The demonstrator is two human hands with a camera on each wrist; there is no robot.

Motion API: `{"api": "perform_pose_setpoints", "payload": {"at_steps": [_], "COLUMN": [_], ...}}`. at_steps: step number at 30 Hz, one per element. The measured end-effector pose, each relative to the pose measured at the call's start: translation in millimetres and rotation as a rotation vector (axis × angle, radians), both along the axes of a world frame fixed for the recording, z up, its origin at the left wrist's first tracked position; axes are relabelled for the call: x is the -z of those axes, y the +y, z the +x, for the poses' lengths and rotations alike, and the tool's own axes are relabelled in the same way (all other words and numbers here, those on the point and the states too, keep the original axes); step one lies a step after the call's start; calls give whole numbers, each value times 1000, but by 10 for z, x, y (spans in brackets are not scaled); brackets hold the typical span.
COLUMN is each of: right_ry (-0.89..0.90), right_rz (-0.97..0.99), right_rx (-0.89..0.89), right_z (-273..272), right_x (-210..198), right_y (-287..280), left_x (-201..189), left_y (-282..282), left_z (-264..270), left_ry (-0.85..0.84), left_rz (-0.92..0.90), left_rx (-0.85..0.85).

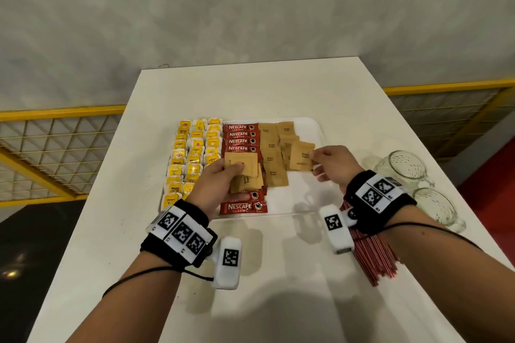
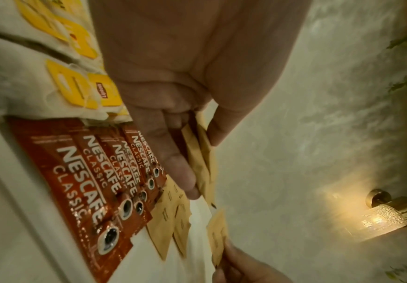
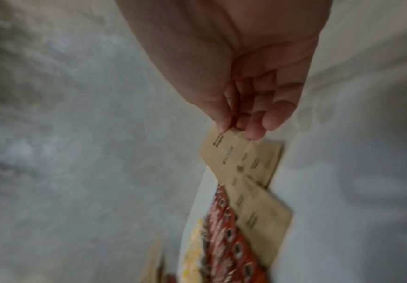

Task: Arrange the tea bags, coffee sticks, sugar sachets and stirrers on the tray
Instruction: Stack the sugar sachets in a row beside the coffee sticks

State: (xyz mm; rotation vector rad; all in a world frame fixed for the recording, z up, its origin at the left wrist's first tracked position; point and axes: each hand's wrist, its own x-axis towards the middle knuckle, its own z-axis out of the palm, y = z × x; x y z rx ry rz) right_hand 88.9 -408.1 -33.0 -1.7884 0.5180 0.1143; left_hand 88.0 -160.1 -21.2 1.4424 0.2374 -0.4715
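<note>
Yellow tea bags, red coffee sticks, brown sugar sachets fill tray; red stirrers beside.

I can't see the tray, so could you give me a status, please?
Left hand holds sugar sachets. Right hand pinches one sachet. Stirrers off tray.

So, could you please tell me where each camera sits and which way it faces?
Head: worn on the head, looks forward and down at the tray on the table; both forearms and hands show.
Left wrist: looks along the left hand gripping sugar sachets over the coffee sticks.
Right wrist: blurred, looks along the right hand pinching one sachet.
All three share the coffee sticks and sachets.
</note>
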Motion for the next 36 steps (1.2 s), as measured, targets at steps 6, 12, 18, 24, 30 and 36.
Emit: {"api": "perform_pose_setpoints", "payload": {"at_steps": [6, 12, 18, 24, 30, 36], "right_ry": [107, 131, 141, -143, -241, -224], "right_rz": [-120, -184, -158, -431, -233, -78], "right_rx": [-69, -89, -51, -27, -285, -293], "right_z": [-18, 27, 11, -153, -185, -197], "right_x": [301, 307, 254, 5, -223, -141], "right_y": [-3, 10, 16, 235, 608, 658], "left_x": [51, 43, 9, -18, -21, -30], "left_y": [62, 89, 45, 37, -69, -28], "left_z": [-10, 8, 4, -31, -83, -87], "left_ry": [13, 33, 101, 79, -77, -112], "left_rz": [-3, -32, -143, -183, -27, 48], "left_rx": [-40, -58, -90, 59, 189, 220]}}
